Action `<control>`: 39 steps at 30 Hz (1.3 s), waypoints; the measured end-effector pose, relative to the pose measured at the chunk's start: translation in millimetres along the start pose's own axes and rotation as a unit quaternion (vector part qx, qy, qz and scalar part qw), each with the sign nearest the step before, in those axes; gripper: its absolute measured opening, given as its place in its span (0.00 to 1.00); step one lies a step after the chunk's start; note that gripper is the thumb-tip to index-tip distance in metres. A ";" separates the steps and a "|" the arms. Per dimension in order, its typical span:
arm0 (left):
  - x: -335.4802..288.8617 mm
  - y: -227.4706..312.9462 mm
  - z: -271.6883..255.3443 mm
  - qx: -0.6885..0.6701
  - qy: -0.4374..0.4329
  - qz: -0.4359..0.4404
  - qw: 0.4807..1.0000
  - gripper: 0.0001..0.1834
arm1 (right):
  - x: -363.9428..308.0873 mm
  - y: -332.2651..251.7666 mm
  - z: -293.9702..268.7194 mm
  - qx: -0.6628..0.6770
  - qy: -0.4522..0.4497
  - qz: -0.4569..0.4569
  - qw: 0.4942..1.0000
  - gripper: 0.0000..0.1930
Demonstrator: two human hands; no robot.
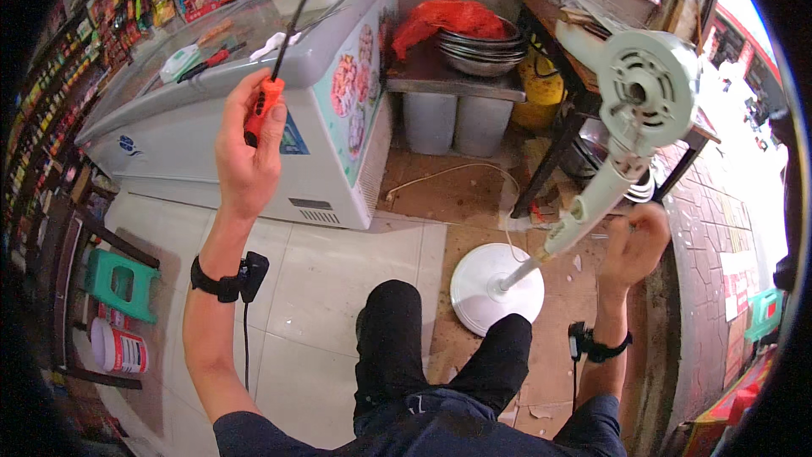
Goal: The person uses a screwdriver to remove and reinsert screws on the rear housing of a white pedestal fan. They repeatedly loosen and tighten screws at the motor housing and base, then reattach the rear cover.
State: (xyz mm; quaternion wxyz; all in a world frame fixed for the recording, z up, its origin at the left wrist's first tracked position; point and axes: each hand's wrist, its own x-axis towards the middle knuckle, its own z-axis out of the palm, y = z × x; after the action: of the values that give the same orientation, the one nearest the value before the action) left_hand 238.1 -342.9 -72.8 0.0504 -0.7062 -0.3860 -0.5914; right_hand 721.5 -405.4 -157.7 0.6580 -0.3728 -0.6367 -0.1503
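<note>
My left hand (250, 149) is raised in front of the chest freezer, closed around the red-and-black handle of a screwdriver (271, 93). The screwdriver's long dark shaft points upward. To the right stands a white pedestal fan (584, 211), its round base on the floor by my knees and its pole leaning right. No blades or grille show on the fan's slotted motor housing (647, 89). Beside the pole, below that housing, is my right hand (636, 245). Its fingers are curled together and slightly blurred; whatever they may hold cannot be made out.
The chest freezer (245, 169) fills the left background, with tools on its lid. Metal bowls (480, 51) under a red bag sit on a low table behind. A dark wooden table (550, 127) stands behind the fan. A green stool (120, 283) is at left. A thin cord (457, 167) crosses the floor.
</note>
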 end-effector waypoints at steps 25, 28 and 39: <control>182.2 -319.7 -49.8 0.225 -0.234 -0.055 0.944 0.11 | -41.0 -65.3 348.9 0.413 -0.313 0.460 0.722 0.31; 204.0 -357.4 -30.6 0.281 -0.319 0.009 0.905 0.11 | -44.3 -58.7 349.5 0.384 -0.329 0.458 0.731 0.31; 230.4 -392.7 11.2 0.442 -0.421 -0.043 0.791 0.11 | -42.0 -71.3 337.8 0.360 -0.327 0.465 0.739 0.27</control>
State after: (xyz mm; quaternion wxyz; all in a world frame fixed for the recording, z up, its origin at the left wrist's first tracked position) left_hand 10.1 48.5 -26.0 0.1641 -0.7687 -0.6182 -0.0027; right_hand 422.3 -234.9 -206.3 0.4826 -0.3842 -0.5667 0.5463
